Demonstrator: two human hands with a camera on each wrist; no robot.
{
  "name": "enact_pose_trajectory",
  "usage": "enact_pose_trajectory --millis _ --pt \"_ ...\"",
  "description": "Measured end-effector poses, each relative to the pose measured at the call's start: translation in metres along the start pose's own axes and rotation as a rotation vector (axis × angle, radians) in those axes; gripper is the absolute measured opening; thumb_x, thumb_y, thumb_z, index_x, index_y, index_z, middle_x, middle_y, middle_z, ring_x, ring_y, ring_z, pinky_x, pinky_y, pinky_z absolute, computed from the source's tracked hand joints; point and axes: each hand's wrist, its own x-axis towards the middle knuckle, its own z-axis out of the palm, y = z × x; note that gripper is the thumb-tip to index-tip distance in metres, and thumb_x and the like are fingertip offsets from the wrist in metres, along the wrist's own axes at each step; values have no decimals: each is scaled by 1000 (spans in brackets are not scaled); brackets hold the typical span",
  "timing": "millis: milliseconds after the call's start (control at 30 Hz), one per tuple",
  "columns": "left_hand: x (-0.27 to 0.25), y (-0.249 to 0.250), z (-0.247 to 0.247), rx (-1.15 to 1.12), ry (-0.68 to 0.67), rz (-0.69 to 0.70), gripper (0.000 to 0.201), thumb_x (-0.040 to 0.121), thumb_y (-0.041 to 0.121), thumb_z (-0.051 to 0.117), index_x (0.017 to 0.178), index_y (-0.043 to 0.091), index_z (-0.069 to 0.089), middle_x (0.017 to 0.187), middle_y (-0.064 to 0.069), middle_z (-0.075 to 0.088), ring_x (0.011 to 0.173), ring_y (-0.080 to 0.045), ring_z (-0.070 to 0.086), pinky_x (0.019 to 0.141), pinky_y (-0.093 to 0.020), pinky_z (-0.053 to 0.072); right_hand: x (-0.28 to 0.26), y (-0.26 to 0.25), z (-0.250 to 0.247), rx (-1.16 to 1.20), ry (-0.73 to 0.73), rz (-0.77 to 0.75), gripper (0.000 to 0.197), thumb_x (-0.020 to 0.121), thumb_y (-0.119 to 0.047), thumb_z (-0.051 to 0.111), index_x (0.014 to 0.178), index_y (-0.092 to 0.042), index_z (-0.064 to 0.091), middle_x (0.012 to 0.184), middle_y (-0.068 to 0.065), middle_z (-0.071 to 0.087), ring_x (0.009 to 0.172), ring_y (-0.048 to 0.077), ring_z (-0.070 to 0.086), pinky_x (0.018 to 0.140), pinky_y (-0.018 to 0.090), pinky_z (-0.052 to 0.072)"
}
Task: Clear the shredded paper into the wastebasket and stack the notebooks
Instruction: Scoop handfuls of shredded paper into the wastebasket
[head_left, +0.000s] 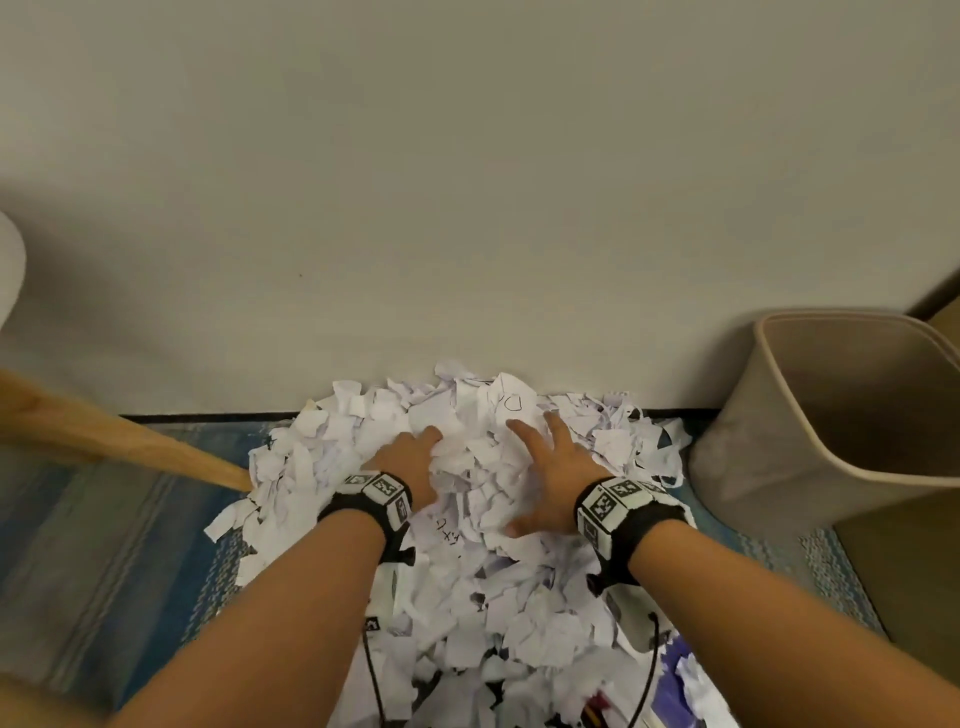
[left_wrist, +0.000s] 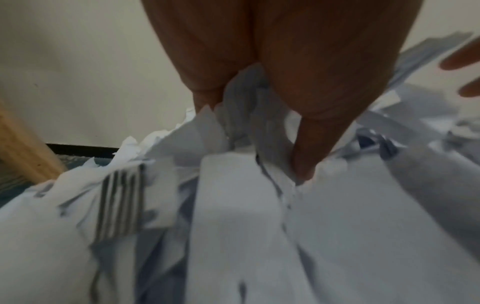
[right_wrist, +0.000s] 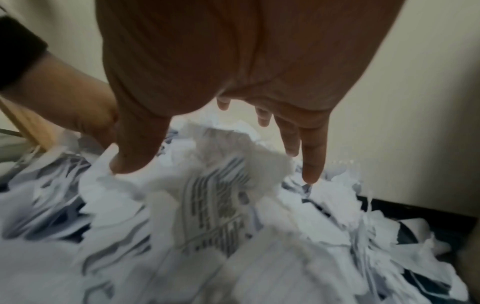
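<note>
A big pile of torn white paper (head_left: 467, 519) lies on a blue rug against the wall. My left hand (head_left: 426, 441) is dug into the top left of the pile. The left wrist view shows a bunch of scraps (left_wrist: 246, 115) squeezed between its thumb and fingers. My right hand (head_left: 524, 467) lies flat on the top of the pile with its fingers (right_wrist: 311, 156) spread and straight. A beige wastebasket (head_left: 831, 415) stands to the right against the wall. A purple-blue cover (head_left: 670, 691), maybe a notebook, peeks from under the scraps at the bottom right.
A slanted wooden leg (head_left: 130, 441) reaches the pile's left edge. The blue striped rug (head_left: 104, 545) runs off to the left. The wall (head_left: 467, 208) stands right behind the pile. Brown floor (head_left: 909, 571) shows in front of the wastebasket.
</note>
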Motion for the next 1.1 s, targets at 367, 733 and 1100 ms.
enact_pose_trajectory --millis 367,733,1100 --pt "-1 1 -31 -55 -12 96 62 87 11 58 142 24 34 125 -10 56 107 -28 57 85 -32 50 -20 32 -18 24 -34 55 125 58 -64 81 151 -38 1 158 5 15 137 32 37 108 47 39" --pt "-27 -21 27 151 -207 27 121 62 42 86 149 39 2 155 -10 4 136 -39 31 107 -47 38 -14 -13 36 -188 -140 -17 115 59 -42 88 140 -50 7 155 10 5 121 44 48 95 52 49" --pt "-14 12 -22 95 22 131 32 87 8 52 113 24 61 114 -6 63 102 -24 61 82 -30 51 -21 7 -37 40 69 -47 37 81 -11 62 116 -22 54 112 9 63 104 30 60 83 31 49"
